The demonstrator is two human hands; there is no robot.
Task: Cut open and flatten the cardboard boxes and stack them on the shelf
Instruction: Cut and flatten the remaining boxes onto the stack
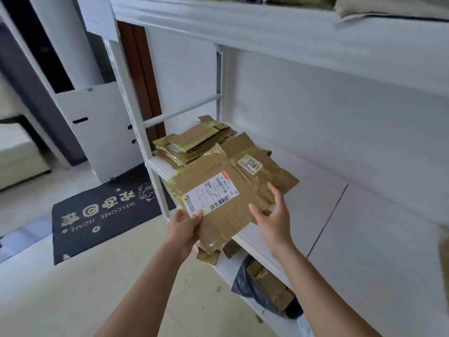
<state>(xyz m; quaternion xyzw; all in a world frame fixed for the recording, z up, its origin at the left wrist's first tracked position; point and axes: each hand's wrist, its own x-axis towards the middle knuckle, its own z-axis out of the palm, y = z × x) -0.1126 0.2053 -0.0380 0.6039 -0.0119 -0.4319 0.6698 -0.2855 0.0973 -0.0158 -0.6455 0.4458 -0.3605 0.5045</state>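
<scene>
A flattened cardboard box (218, 190) with a white shipping label lies half over the front edge of the white shelf (303, 203). My left hand (184, 229) grips its near left corner, thumb on the label. My right hand (272, 212) hovers at the box's right edge with fingers spread and straight, holding nothing. Under it lies another flat box (264, 164) bearing a "5161" sticker. A stack of flattened boxes (194, 142) sits at the shelf's left end.
A dark bag with taped cardboard (267, 283) lies on the lower shelf level. More cardboard (364, 7) rests on the top shelf. A black welcome mat (102, 215) covers the floor at left, beside a white panel (97, 127).
</scene>
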